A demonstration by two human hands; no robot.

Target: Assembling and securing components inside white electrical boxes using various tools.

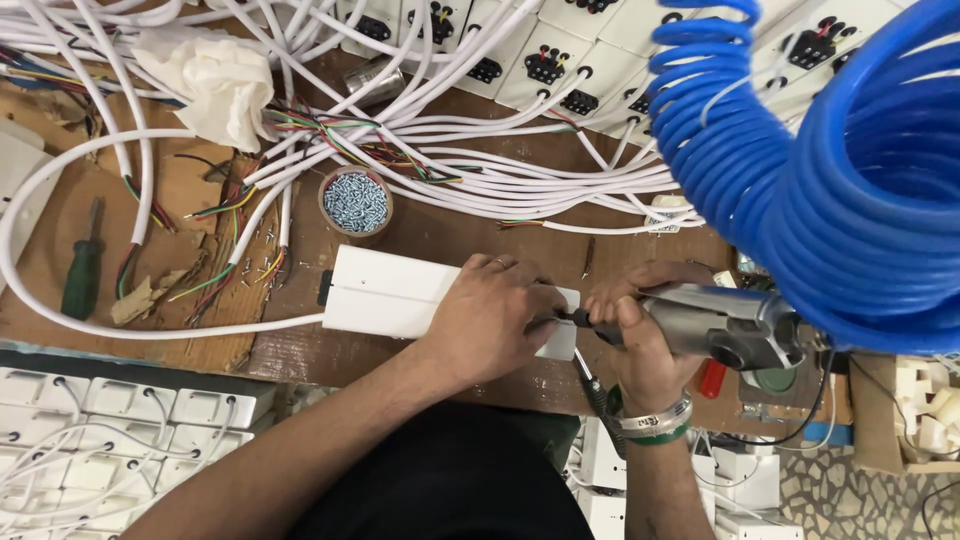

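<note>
Both hands on the job: left hand point(492, 318) pressed flat on the white socket box point(392, 292), right hand point(632, 322) wrapped around the pneumatic screwdriver point(722, 325).
Box lies on the wooden bench point(300, 352), white cable point(150, 328) trailing left; driver tip meets its right end; blue coiled air hose point(830, 180) hangs above; cup of screws point(355, 203) just behind; green screwdriver point(82, 268) far left.

A worn wooden workbench point(430, 235) carries a white socket box point(385, 292), a round cup of screws point(356, 203), a green-handled screwdriver point(82, 270), tangled white cables point(480, 170), a crumpled white cloth point(215, 80) and stripped wire scraps point(150, 290).
</note>
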